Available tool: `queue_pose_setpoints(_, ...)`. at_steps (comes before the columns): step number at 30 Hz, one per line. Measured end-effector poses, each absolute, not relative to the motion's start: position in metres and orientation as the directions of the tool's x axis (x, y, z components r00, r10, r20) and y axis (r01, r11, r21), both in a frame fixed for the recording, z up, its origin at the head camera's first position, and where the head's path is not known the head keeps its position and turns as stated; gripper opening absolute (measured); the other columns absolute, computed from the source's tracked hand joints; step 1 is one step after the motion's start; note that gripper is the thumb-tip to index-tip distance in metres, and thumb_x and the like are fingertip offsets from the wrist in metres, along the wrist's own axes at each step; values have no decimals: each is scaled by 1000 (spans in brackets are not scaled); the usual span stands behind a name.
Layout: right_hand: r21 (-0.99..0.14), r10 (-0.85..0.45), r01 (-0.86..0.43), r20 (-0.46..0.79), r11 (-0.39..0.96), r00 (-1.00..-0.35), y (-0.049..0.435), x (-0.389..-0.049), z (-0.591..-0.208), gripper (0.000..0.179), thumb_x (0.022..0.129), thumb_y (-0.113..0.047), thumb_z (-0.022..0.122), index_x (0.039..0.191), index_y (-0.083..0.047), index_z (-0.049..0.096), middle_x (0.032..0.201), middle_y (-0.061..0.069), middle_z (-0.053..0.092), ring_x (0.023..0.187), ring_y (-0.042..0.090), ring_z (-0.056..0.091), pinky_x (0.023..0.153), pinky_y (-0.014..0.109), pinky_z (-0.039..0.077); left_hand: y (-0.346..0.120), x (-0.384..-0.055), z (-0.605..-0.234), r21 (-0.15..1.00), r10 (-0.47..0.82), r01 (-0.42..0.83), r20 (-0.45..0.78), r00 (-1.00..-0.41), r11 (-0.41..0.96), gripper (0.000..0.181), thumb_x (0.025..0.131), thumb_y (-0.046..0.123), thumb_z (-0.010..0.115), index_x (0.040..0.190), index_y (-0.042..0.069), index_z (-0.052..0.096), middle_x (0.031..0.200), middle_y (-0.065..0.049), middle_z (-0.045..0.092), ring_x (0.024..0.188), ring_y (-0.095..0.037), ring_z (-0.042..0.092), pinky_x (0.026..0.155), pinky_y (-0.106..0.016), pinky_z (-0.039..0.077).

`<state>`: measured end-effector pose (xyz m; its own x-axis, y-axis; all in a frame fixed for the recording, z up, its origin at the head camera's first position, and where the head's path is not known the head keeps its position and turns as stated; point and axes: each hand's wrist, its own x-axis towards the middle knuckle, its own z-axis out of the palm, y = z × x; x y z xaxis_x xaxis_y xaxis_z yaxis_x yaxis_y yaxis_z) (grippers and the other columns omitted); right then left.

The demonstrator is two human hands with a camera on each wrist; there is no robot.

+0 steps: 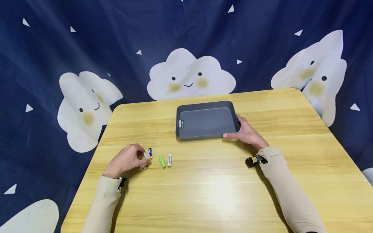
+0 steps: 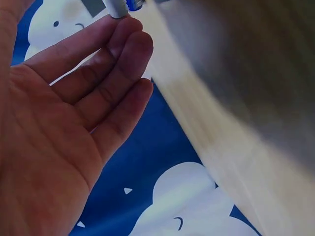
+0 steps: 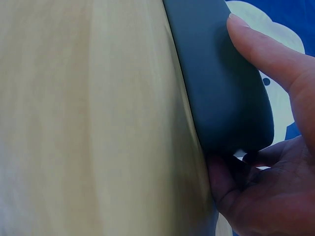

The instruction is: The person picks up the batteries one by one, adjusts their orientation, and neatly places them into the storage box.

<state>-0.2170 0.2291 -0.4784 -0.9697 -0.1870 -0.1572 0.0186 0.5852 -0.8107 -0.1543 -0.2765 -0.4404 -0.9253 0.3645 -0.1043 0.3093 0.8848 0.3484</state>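
Observation:
My left hand pinches a white battery between thumb and fingertips at the left of the table. In the left wrist view the end of that white battery shows at the top, by the fingertips. A blue battery is right beside the hand. A little to its right are a green battery and another white battery. My right hand holds the near right corner of a dark grey tray, its thumb along the front wall. One small battery lies inside, against the tray's left wall.
The wooden table reaches back to a dark blue curtain with white clouds and triangles. Black wrist cameras sit at both sleeves; the right one sticks out over the table.

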Motion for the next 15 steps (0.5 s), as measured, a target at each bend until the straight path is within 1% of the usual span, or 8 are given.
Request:
queue_pose_setpoints(3, -812, -193, 13, -154, 583, -969, 226, -219, -477, 132, 75, -48, 91, 167, -10, 5, 168, 29, 17, 154, 48, 25, 125, 64, 22, -277, -156, -433, 361, 362, 316, -66, -930, 878, 30, 82, 40, 86, 90, 13, 74, 84, -1, 67, 73, -11, 56, 67, -28, 47)
queue_pose_setpoints(6, -812, -198, 9, -152, 583, -968, 223, -220, -477, 131, 76, -46, 91, 167, -10, 4, 169, 29, 16, 155, 48, 24, 125, 65, 22, -274, -159, -424, 375, 356, 320, -30, -934, 870, 30, 83, 42, 85, 92, 15, 76, 89, 0, 70, 78, -13, 61, 73, -32, 52)
queue_pose_setpoints(10, -808, -209, 13, -168, 589, -963, 220, -220, -476, 131, 78, -49, 89, 167, -10, 1, 170, 28, 13, 156, 48, 21, 125, 65, 21, -264, -167, -412, 383, 367, 344, 15, -930, 857, 36, 84, 45, 84, 99, 13, 76, 95, -1, 72, 86, -17, 65, 81, -38, 55)
queue_pose_setpoints(12, -806, -209, 20, -178, 592, -962, 222, -218, -476, 132, 78, -51, 88, 167, -11, 0, 170, 28, 11, 156, 49, 20, 125, 66, 21, -256, -174, -407, 385, 385, 368, 35, -922, 846, 40, 85, 46, 83, 103, 11, 76, 97, -4, 73, 89, -19, 67, 83, -40, 56)
queue_pose_setpoints(15, -806, -199, 30, -181, 592, -963, 227, -215, -474, 133, 77, -53, 88, 167, -13, -1, 170, 28, 12, 155, 50, 22, 124, 67, 22, -241, -190, -399, 389, 427, 417, 64, -902, 822, 41, 86, 47, 81, 104, 10, 76, 98, -7, 73, 91, -23, 68, 85, -41, 56)
